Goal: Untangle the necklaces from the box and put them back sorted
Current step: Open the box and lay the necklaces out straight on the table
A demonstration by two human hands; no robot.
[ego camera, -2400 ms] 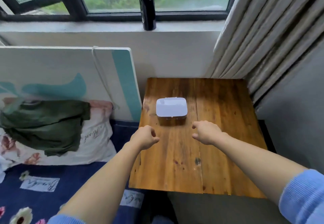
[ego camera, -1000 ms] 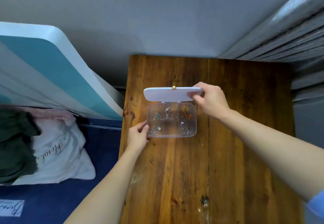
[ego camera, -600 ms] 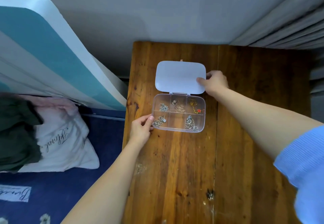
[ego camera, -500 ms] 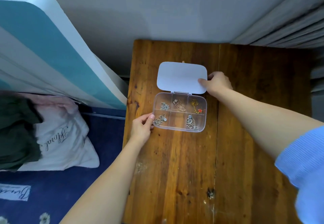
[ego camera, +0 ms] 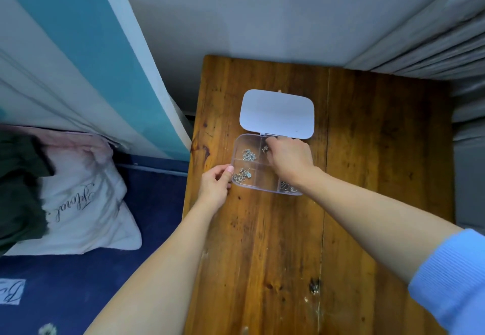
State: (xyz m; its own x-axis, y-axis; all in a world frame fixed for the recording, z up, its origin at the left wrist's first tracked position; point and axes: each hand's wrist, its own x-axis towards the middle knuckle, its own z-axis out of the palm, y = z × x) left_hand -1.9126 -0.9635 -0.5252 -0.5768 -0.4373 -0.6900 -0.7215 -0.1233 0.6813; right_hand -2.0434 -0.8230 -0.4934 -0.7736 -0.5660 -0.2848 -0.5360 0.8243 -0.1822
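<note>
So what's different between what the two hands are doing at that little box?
The left hand rests outside the clear box, thumb at its near-left corner; the right hand reaches inside, over the back compartments. The left hand hides none of the necklaces; the right covers the right-side compartments. Whether the right hand grips anything is hidden. Both work beside the flipped-open lid.

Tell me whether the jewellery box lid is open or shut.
Open. The lid lies flat on the table behind the clear box, compartments exposed, with the right hand reaching in.
</note>
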